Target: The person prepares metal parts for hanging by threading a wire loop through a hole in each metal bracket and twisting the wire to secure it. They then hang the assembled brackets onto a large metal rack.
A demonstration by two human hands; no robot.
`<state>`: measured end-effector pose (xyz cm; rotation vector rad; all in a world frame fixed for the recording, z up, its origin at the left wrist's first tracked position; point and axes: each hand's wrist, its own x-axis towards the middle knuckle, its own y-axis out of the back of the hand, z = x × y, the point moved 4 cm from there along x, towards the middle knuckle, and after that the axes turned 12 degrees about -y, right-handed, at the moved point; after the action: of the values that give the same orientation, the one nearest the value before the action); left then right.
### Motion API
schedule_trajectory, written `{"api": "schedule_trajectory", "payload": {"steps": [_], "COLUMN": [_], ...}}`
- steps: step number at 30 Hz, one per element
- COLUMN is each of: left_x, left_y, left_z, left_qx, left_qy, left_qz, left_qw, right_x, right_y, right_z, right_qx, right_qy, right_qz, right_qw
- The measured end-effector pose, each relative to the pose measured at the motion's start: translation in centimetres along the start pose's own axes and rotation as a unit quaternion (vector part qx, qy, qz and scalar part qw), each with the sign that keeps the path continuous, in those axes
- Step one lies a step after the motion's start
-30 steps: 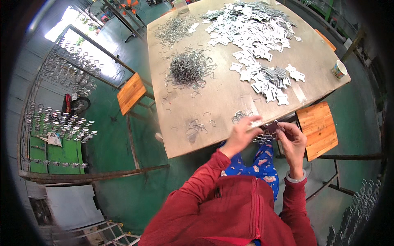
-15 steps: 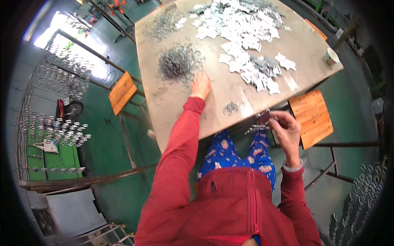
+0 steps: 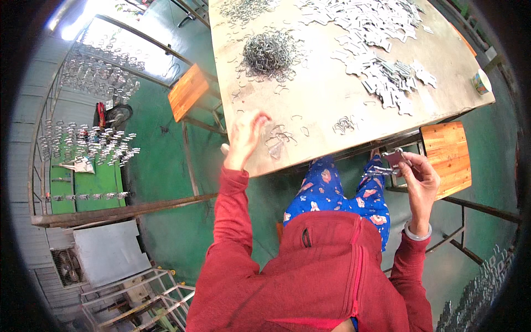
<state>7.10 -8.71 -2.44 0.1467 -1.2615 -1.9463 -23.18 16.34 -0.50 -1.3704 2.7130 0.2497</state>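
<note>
Metal plate (image 3: 393,158) pinched by right hand (image 3: 421,178), beyond table (image 3: 321,105); left hand (image 3: 245,137) near table's left edge (image 3: 224,99), grip unclear.

Two hands (image 3: 246,135) (image 3: 422,176), one held plate (image 3: 394,158), one table (image 3: 321,83), one cup (image 3: 481,82), at least two stools (image 3: 188,93) (image 3: 451,146); piled plates (image 3: 390,86) uncountable.

The tan table (image 3: 315,83) bears flat metal plates (image 3: 384,80); heaps of probably wire clips (image 3: 269,52); a cup (image 3: 481,82).

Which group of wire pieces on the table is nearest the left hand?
The loose scatter just right of the left hand; the dense dark pile, far spread and small cluster lie farther off.
</note>
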Motion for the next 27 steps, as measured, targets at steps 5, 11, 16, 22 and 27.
{"api": "schedule_trajectory", "payload": {"steps": [5,11,16,22,27], "left_x": [0.0,2.3,6.0,6.5,8.4], "left_y": [-4.5,-6.6,-5.8,-8.1,-8.0], "left_z": [0.2,-0.9,-5.8,-9.9,-3.3], "left_qx": [-0.009,0.015,0.061,0.231,0.123], "left_qy": [0.023,0.004,0.055,-0.096,-0.017], "left_qz": [0.016,0.027,0.103,0.130,0.014], "left_qw": [1.000,0.999,0.991,0.959,0.992], "right_x": [0.2,0.6,0.3,0.5,0.9], "right_y": [-0.3,0.1,0.3,-0.8,-0.1], "right_z": [-0.6,-0.9,-1.3,-2.1,-1.4], "right_qx": [0.013,-0.007,-0.003,0.015,0.018], "right_qy": [-0.020,-0.004,-0.007,0.006,-0.005], "right_qz": [-0.001,0.006,0.009,0.002,0.011], "right_qw": [1.000,1.000,1.000,1.000,1.000]}}
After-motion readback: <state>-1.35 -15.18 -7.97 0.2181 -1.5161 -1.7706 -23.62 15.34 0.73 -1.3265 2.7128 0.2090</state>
